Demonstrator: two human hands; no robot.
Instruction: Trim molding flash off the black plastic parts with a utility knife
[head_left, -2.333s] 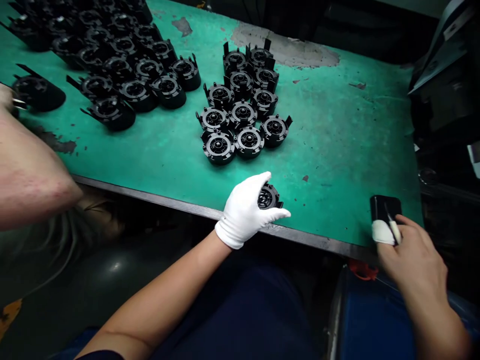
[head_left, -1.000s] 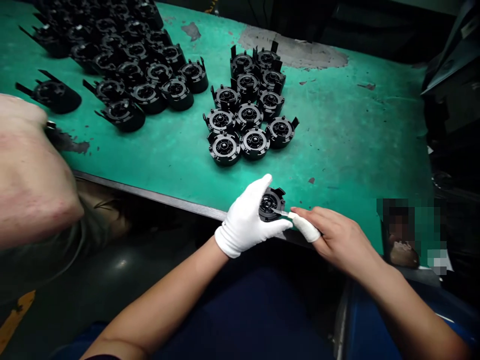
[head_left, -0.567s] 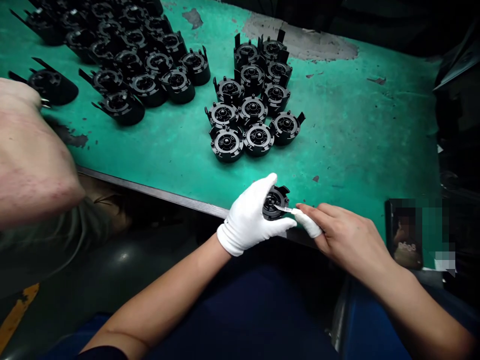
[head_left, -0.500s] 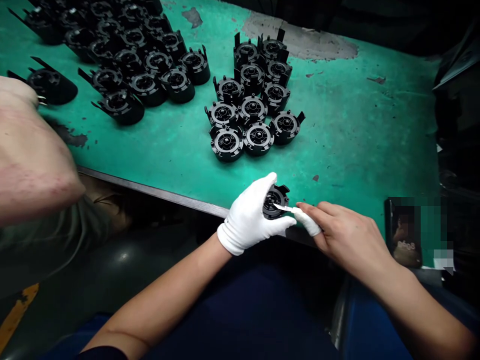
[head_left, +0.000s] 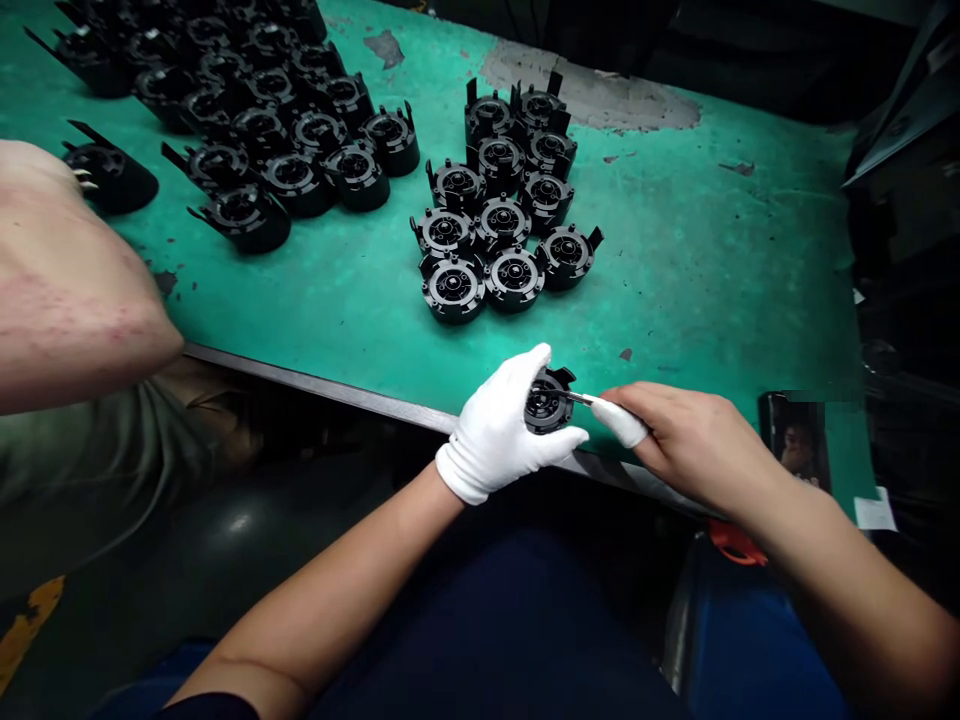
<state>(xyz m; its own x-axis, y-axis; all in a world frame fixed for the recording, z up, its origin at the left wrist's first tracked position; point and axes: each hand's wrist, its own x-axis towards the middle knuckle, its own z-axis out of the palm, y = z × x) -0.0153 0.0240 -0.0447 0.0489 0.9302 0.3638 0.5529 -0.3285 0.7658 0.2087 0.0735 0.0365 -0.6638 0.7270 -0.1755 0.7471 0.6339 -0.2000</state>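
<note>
the gloved left hand is cupping a round black plastic part just above the near edge of the green table, fingers curled closed around its rim, while the right hand is pinching a thin blade between closed fingers and touching its tip to the part's rim. the part's open face is tilting up toward the wearer and its short axis is leaning away, the blade lying roughly level, pointing left. trimming well probably means bracing the part firmly and drawing the edge lightly along the rim, away from the glove.
</note>
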